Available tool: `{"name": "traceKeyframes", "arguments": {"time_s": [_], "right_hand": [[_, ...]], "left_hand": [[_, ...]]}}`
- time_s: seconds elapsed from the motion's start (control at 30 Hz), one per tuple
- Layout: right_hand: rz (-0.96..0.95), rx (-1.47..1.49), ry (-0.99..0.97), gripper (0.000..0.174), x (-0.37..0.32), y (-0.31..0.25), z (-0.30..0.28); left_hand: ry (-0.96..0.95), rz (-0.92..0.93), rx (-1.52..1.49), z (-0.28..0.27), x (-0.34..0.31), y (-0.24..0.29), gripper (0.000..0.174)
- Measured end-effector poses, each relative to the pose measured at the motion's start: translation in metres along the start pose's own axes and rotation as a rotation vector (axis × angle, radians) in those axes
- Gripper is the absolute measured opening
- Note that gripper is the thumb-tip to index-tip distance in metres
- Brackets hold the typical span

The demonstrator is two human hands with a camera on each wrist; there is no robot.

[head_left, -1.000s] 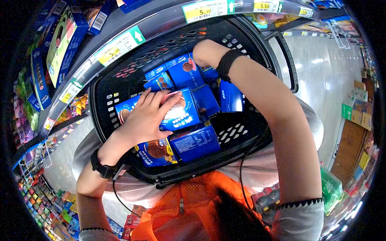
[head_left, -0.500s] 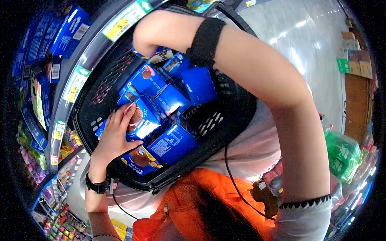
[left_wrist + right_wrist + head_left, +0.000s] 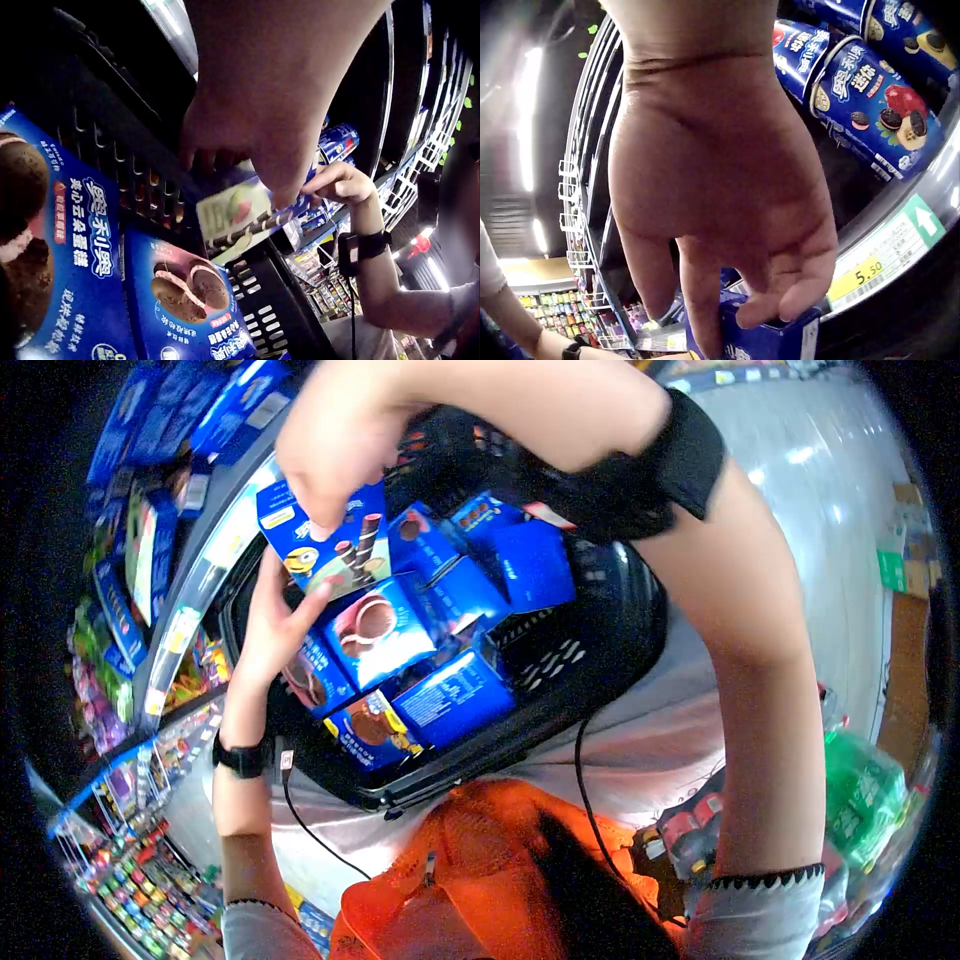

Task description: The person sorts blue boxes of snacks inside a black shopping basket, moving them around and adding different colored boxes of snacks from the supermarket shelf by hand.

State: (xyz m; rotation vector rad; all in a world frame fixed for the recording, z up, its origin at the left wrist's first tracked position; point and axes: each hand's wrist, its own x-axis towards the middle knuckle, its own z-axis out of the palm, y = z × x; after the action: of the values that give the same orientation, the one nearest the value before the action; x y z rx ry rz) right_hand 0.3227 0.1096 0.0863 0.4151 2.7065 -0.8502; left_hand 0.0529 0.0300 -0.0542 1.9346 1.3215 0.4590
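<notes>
A blue-and-cream box of wafer rolls (image 3: 362,552) is tilted at the left end of a black shopping basket (image 3: 590,690). My right hand (image 3: 335,455) holds it from above, its fingers against the box's upper part. The right wrist view shows these fingers bent down over its blue edge. My left hand (image 3: 268,625) has its thumb at the box's lower corner, its other fingers partly hidden behind the box. Both hands meet the box in the left wrist view. Below it lie blue cake boxes (image 3: 385,625) with a pink-cream cake picture, and a minion-printed cookie box (image 3: 370,735).
A store shelf with a price strip (image 3: 185,625) runs along the basket's left side, stocked with blue boxes (image 3: 165,420). Blue cookie cans (image 3: 877,105) stand there in the right wrist view. Large green bottles (image 3: 860,790) stand on the right. Cables hang from both wrists.
My right hand came from the basket's far side towards the shelf side, bringing the wafer roll box into view. My left hand left the cake box and moved up to the wafer roll box.
</notes>
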Motion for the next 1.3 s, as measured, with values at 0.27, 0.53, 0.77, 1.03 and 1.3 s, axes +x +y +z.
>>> {"name": "traceKeyframes", "arguments": {"time_s": [0.27, 0.53, 0.77, 1.03, 1.3], "right_hand": [[-0.052, 0.126, 0.439, 0.022, 0.053, -0.018, 0.019], [0.104, 0.705, 0.763, 0.028, 0.033, -0.065, 0.046], [0.255, 0.450, 0.531, 0.033, 0.081, -0.046, 0.114], [0.395, 0.256, 0.386, 0.049, 0.139, -0.016, 0.166], [0.718, 0.208, 0.211, 0.059, 0.179, 0.059, 0.184]], "left_hand": [[0.183, 0.127, -0.156, -0.039, -0.013, 0.005, 0.034], [0.409, -0.083, -0.847, -0.095, -0.030, 0.010, 0.055], [0.976, -0.036, -1.143, -0.168, -0.055, 0.000, 0.027], [0.957, 0.184, -1.028, -0.211, -0.045, -0.047, 0.024], [1.005, -0.052, -0.118, -0.217, -0.030, -0.072, 0.043]]}}
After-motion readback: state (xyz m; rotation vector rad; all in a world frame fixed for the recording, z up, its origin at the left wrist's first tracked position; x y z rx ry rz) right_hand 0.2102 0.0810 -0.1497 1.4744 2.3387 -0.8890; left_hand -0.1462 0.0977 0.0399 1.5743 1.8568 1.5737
